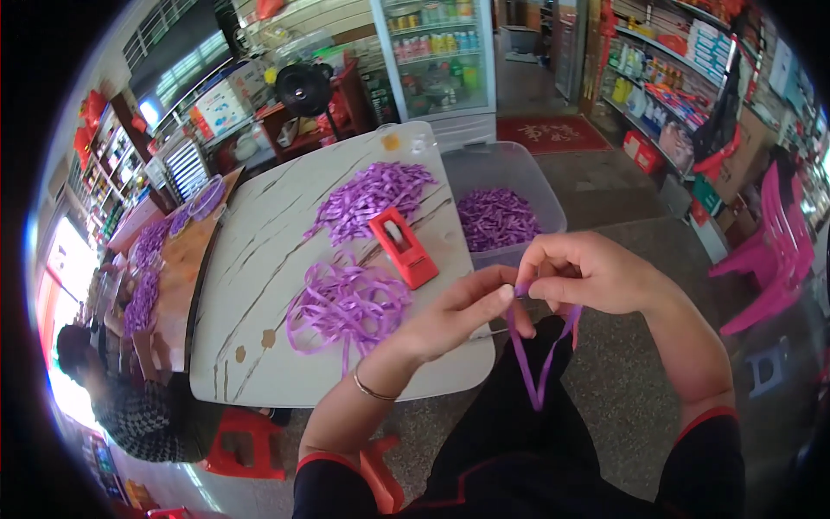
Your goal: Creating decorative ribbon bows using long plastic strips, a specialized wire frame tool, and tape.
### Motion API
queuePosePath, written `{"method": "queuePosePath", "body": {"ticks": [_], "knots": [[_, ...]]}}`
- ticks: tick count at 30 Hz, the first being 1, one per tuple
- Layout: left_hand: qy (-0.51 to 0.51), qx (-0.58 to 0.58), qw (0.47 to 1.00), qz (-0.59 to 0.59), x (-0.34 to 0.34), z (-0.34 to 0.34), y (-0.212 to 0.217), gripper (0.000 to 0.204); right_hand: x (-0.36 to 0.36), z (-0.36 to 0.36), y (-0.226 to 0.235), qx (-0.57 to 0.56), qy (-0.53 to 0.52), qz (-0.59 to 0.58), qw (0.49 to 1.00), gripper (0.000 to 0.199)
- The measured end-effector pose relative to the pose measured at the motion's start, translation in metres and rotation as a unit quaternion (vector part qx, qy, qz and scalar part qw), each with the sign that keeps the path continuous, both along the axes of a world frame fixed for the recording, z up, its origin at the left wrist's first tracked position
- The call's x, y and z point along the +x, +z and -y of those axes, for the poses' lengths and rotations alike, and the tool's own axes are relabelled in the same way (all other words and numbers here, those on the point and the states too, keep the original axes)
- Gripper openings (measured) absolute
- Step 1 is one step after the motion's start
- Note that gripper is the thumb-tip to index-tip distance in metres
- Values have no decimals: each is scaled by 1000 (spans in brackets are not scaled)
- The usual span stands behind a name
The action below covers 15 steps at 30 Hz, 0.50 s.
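Above my lap, past the table's right corner, both hands meet on a purple ribbon [538, 389]. My left hand [471, 304] pinches it between thumb and fingers. My right hand [584, 275] is closed on it just beside, fingertips nearly touching the left ones. A long loop of the ribbon hangs down from the hands. Whatever small detail lies at the fingertips is too small to make out. To the left on the white marbled table [259, 294] lies a loose tangle of purple ribbon [350, 303], with a red tape dispenser [403, 248] next to it.
A heap of purple ribbon pieces [376, 197] covers the table's far part. A clear plastic bin [553, 195] beyond my hands holds more. At left, a person [130, 406] sits by a wooden table [186, 264]. A pink chair [769, 242] stands right; a drinks fridge [437, 60] stands behind.
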<state>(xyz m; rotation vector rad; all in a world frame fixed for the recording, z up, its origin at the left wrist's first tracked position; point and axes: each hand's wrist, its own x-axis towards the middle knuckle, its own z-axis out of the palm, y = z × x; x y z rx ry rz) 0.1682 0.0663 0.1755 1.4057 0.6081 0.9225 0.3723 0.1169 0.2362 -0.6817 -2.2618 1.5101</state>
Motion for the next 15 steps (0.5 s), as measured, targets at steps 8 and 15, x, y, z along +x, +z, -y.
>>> {"method": "queuePosePath", "body": {"ticks": [8, 15], "knots": [[-53, -101, 993, -20, 47, -27, -35, 25, 77, 3, -30, -73, -83, 98, 989, 19], [-123, -128, 981, -84, 71, -38, -37, 31, 104, 7, -65, -17, -135, 12, 991, 14]]}}
